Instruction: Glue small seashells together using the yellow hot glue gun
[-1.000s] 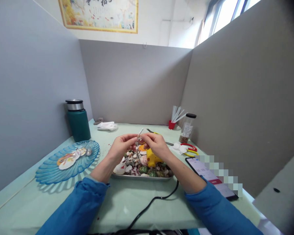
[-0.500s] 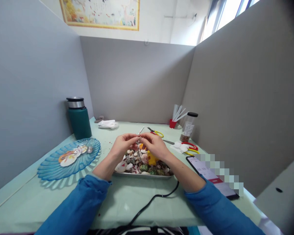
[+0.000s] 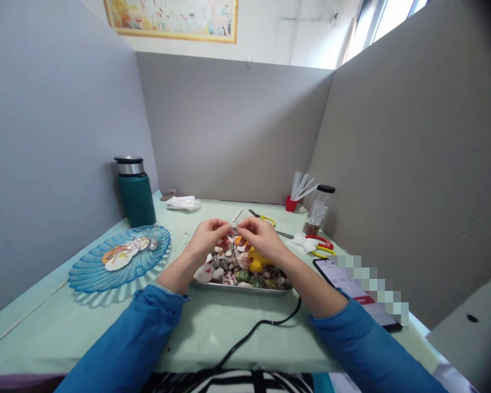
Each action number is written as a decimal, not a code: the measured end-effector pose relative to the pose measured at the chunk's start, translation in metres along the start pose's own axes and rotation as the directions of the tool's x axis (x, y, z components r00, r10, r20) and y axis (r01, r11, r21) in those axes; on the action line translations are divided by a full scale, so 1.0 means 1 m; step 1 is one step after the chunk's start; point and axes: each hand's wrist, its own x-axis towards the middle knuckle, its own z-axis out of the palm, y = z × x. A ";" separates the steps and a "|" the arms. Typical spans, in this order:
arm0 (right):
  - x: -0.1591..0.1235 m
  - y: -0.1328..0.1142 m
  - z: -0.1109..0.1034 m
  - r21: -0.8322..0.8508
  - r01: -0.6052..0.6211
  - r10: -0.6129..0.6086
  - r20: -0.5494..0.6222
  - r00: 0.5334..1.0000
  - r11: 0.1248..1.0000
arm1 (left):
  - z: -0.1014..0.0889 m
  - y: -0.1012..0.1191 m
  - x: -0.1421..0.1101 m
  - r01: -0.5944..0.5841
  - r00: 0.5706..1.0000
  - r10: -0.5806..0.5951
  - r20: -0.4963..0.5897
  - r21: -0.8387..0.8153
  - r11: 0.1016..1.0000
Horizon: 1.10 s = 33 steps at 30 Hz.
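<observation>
Pinch grip, two hands: left hand (image 3: pixel 208 239) and right hand (image 3: pixel 259 236), thumbs pressed toward fingers on one small piece (image 3: pixel 234 229). Piece: between the fingertips, above the twelve o'clock side of the tray (image 3: pixel 245 290); too small and blurred to identify.

Handling, as judged: light, steady pressure; fingertips only; both hands over the tray, so a dropped piece lands among the shells (image 3: pixel 229 278).

Surroundings, tray as clock centre:
– Yellow thing (image 3: pixel 257 263): in the tray, toward two, beside the right hand.
– Plate (image 3: pixel 82 278): nine; shells on it.
– Bottle (image 3: pixel 136 197): ten.
– Scissors (image 3: pixel 267 220): one.
– Jar (image 3: pixel 317 212): two.
– Phone (image 3: pixel 378 311): four, near the right sleeve.
– Cable (image 3: pixel 249 335): five to six, crossing the table (image 3: pixel 207 333) toward its near edge.

Room: widest at seven, between plate and cable; tightest at three to four, beside the phone. Tray rim: raised, a likely snag for low wrists.
</observation>
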 end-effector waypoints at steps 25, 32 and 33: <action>0.000 -0.003 -0.005 -0.015 0.117 -0.118 -0.081 0.990 0.993 | -0.002 0.008 -0.003 -0.070 0.997 0.070 0.019 0.019 0.997; -0.001 -0.002 -0.009 -0.029 0.133 -0.135 -0.082 0.987 0.991 | -0.005 0.010 -0.003 -0.082 0.996 0.081 0.035 0.027 0.996; -0.001 -0.001 -0.009 -0.024 0.136 -0.138 -0.075 0.988 0.990 | -0.005 0.010 -0.003 -0.084 0.996 0.083 0.037 0.024 0.996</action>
